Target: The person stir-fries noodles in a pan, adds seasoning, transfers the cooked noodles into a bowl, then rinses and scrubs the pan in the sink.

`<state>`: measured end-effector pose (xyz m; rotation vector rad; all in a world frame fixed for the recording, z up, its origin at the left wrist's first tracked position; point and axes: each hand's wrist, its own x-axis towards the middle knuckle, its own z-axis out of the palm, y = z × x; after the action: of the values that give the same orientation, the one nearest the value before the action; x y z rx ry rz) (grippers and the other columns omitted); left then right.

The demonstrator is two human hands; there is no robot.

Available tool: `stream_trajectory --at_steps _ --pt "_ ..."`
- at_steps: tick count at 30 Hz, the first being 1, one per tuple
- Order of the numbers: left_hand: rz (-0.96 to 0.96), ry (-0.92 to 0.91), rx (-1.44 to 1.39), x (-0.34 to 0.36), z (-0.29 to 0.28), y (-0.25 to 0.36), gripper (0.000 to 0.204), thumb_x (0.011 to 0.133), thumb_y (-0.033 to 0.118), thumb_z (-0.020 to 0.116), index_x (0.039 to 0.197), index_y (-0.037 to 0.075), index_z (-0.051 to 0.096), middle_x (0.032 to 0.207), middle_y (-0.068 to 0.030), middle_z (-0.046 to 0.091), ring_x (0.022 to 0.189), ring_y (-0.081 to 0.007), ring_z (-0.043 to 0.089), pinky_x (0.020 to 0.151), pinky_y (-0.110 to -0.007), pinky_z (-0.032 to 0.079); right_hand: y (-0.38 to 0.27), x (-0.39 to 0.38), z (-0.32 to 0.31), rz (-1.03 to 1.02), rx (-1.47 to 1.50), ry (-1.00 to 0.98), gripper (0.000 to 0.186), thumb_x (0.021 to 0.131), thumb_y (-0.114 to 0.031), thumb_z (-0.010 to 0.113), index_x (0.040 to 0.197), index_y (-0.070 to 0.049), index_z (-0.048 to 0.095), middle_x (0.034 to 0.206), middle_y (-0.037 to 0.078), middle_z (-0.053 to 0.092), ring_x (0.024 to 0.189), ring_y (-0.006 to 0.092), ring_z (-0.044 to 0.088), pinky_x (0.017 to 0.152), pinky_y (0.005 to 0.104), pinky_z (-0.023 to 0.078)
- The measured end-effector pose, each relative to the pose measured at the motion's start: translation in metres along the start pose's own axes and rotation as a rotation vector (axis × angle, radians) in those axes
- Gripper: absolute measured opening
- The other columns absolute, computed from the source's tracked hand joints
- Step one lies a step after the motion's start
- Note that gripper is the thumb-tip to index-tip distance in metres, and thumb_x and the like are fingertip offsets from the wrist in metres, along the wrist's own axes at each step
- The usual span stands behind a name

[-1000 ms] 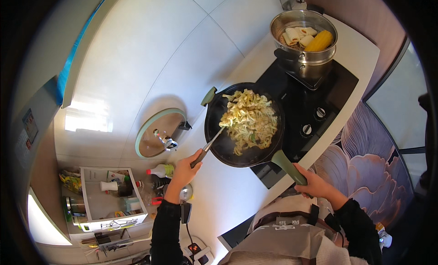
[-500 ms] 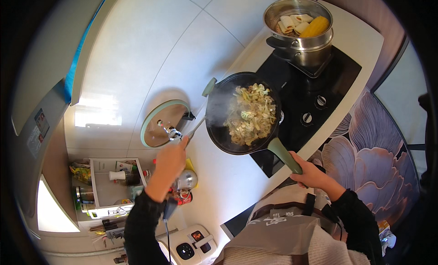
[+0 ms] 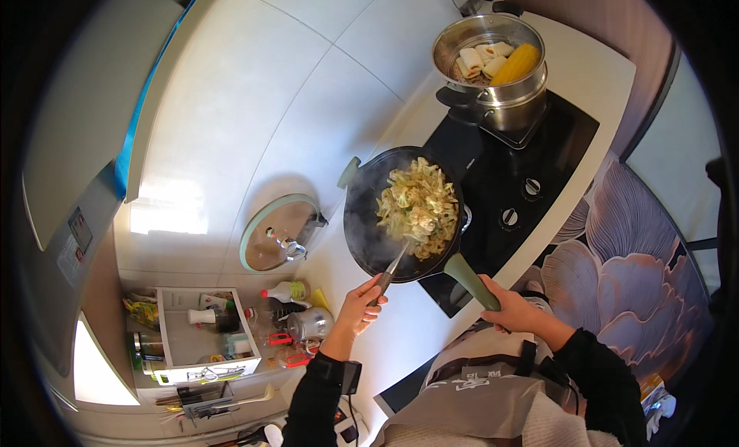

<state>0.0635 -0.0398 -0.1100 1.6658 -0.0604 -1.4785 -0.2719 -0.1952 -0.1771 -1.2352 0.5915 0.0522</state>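
I worked in bright light. Glare burned out a patch of the glossy white tiled wall to my left, where the round, green-rimmed glass lid cast a soft shadow. Steam hazed the round black frying pan. My bare left hand looked fairly sharp; fisheye distortion curved the white surface, and blackness ringed my view.

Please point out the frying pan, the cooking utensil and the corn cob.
Frying pan [image 3: 362, 220]: head view, bare dark inside, left part.
Cooking utensil [image 3: 396, 261]: head view, metal shank.
Corn cob [image 3: 516, 64]: head view, middle of its yellow side.
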Motion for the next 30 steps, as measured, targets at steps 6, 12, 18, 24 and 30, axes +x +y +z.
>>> stream_trajectory --at_steps 6,12,18,24,30 --pt "0.164 0.183 0.207 -0.029 -0.013 0.002 0.048 0.095 0.014 0.063 0.142 0.015 0.05 0.077 -0.003 0.058 0.047 -0.0021 0.035 0.039 -0.018 0.026 -0.004 -0.001 0.002 0.024 -0.051 0.012 0.082 0.088 -0.01 0.063 0.154 -0.015 0.014 0.071 0.009 0.059 0.053 0.0143 0.059 0.049 0.029 0.049" --pt "0.503 0.324 0.743 -0.047 -0.016 0.002 0.052 0.091 0.011 0.066 0.141 0.015 0.052 0.077 -0.0053 0.061 0.055 -0.0082 0.049 0.047 -0.026 0.041 0.001 0.001 0.002 -0.002 -0.055 -0.004 0.083 0.089 -0.008 0.062 0.155 -0.016 0.013 0.076 0.01 0.06 0.053 0.0141 0.057 0.049 0.0295 0.049" --pt "0.879 0.561 1.57 -0.084 0.006 -0.015 0.052 0.084 0.006 0.067 0.133 0.021 0.06 0.088 -0.008 0.066 0.071 -0.0252 0.065 0.058 -0.034 0.052 0.003 0.002 0.001 -0.042 -0.037 -0.015 0.082 0.089 -0.008 0.061 0.155 -0.016 0.012 0.078 0.01 0.058 0.054 0.0142 0.057 0.05 0.0291 0.048" --pt "1.002 0.662 2.05 -0.149 0.013 -0.014 0.058 0.075 0.004 0.062 0.128 0.027 0.064 0.101 -0.0031 0.064 0.067 -0.0191 0.063 0.051 -0.029 0.05 0.001 0.001 -0.002 -0.051 -0.051 -0.043 0.081 0.09 -0.006 0.06 0.154 -0.016 0.012 0.077 0.008 0.056 0.055 0.0135 0.058 0.049 0.0294 0.048" --pt "0.931 0.675 2.23 -0.17 0.051 -0.02 0.058 0.078 0.009 0.063 0.133 0.026 0.059 0.103 -0.0052 0.061 0.063 -0.018 0.059 0.049 -0.028 0.05 0.002 0.007 -0.004 -0.056 -0.05 -0.104 0.082 0.089 -0.008 0.059 0.153 -0.013 0.008 0.08 0.01 0.058 0.055 0.0169 0.062 0.051 0.0316 0.051"
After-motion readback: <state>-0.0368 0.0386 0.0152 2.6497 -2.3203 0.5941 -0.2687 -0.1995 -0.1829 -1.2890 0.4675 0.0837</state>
